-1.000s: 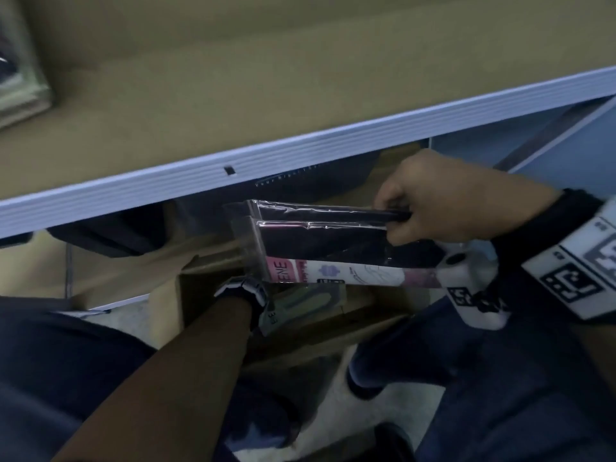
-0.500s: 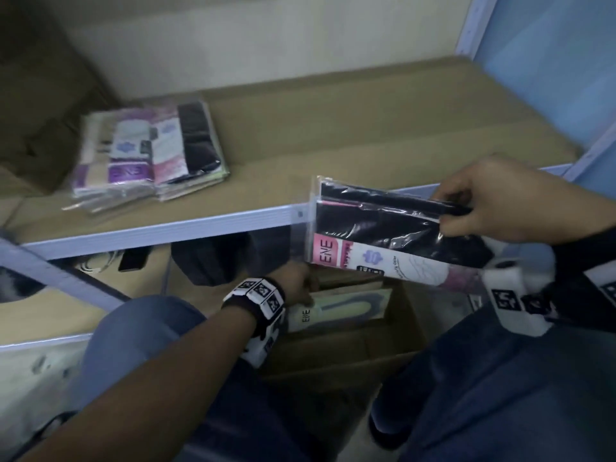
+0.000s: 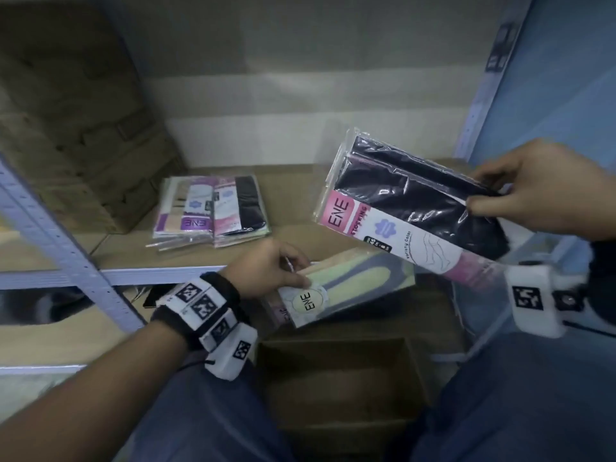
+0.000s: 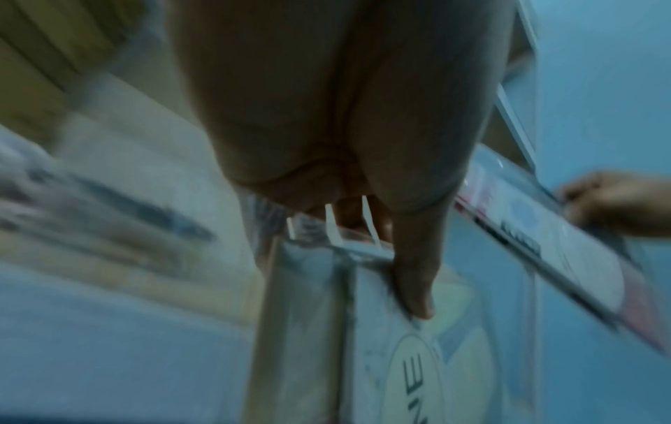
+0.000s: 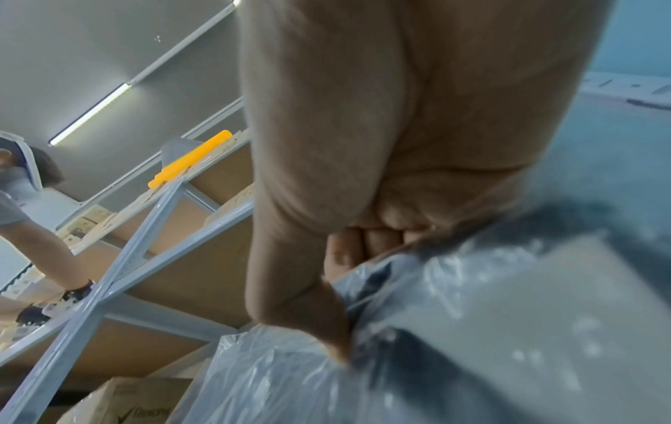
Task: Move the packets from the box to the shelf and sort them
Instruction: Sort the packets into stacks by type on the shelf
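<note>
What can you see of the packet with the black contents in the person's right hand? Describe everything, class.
The black packet is a clear, glossy plastic sleeve holding folded black fabric, with a pink and white card printed "ENE" at its lower left end. It is held tilted in the air above the shelf and the box. The right hand pinches its right end. A second packet seems to lie behind it; nothing else touches it.

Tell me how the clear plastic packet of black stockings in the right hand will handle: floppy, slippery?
The clear plastic packet of black stockings probably stays fairly flat: pinched at one end by the right hand, it barely sags. Its glossy, crinkled film looks slippery. Likely light, since a pinch holds it.
</note>
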